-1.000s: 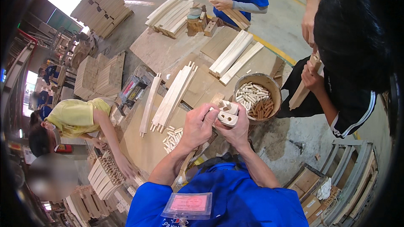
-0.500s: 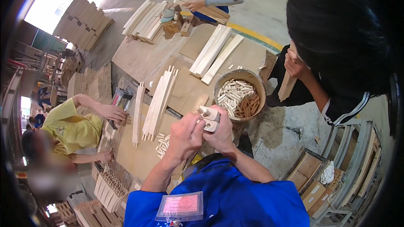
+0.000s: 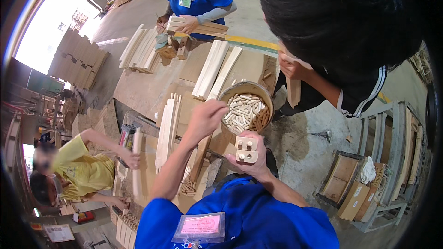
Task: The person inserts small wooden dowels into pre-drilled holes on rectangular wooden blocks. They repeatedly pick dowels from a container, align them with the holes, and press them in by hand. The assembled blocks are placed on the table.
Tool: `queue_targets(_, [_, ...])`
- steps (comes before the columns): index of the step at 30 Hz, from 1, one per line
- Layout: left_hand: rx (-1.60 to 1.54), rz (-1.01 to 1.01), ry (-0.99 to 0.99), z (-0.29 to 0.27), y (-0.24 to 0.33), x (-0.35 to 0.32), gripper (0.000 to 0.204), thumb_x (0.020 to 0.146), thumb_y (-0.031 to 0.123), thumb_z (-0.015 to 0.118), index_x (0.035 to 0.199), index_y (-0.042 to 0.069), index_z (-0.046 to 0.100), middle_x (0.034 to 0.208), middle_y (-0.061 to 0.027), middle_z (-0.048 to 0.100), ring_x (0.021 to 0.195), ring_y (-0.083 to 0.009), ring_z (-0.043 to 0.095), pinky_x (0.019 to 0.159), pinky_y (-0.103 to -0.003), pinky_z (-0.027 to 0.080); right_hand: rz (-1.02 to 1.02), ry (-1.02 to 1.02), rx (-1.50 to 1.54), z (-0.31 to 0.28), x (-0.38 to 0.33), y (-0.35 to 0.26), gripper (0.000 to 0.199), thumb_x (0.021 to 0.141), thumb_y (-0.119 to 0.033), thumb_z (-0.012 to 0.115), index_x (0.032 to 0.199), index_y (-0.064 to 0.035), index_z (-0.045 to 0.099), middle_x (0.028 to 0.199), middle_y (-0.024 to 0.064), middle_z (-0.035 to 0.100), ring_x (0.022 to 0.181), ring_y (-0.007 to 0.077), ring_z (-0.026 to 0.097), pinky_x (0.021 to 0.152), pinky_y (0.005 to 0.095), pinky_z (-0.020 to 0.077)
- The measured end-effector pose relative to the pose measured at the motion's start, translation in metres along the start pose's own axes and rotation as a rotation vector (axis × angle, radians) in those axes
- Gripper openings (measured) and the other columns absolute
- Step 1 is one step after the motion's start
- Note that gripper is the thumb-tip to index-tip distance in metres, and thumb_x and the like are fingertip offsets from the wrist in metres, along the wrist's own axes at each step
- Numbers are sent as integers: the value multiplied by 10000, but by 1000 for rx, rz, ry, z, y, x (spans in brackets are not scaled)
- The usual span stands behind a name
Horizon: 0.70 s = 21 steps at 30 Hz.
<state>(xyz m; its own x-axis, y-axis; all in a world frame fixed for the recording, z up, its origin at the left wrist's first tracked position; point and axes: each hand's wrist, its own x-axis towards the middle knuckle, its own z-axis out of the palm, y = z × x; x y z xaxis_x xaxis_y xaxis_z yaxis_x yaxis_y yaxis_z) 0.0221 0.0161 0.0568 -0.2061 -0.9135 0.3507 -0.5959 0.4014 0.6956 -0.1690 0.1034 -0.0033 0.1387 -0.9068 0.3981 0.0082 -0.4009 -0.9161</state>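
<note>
My right hand [image 3: 253, 160] grips two small pale wooden blocks [image 3: 246, 150], stacked, with round holes in their facing sides, held in front of my chest. My left hand [image 3: 206, 119] is stretched forward to the near left rim of a round basket [image 3: 230, 93] full of short wooden dowels [image 3: 244, 110]. Its fingertips touch the dowels at the rim; its back faces me, so I cannot tell whether it holds one. The basket stands on a low wooden work surface [image 3: 147, 92].
Thin curved slats [image 3: 167, 129] lie left of my arm, and two long pale planks [image 3: 217, 69] lie beyond the basket. A person in yellow [image 3: 87, 170] crouches at left, one in blue [image 3: 196, 0] works opposite, and a dark-haired one [image 3: 332, 23] leans in at right. A metal rack with boxes [image 3: 369, 175] stands at right.
My left hand has let go of the blocks and moved forward to the basket of dowels. My right hand now holds the blocks alone, lower and nearer my chest.
</note>
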Motion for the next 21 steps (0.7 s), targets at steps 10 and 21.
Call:
queue_targets(10, [779,-3,-949,117,-91,43,207,873,215,661,958,58,764,948,-158,765,923,-331,756,797,-445,616,52,-18,-63,3,-2,-14,727,696,-244,939,1249,-48,508,1070,87,656,929,199,666,827,344,550])
queue_targets(21, [-543,-383,28,-38,7,11,169,959,75,624,1110,18,676,813,46,570,685,-35,485,587,-221,399,158,-75,-67,27,12,-2,718,751,-239,915,1274,-23,473,1035,106,674,916,188,676,823,343,563])
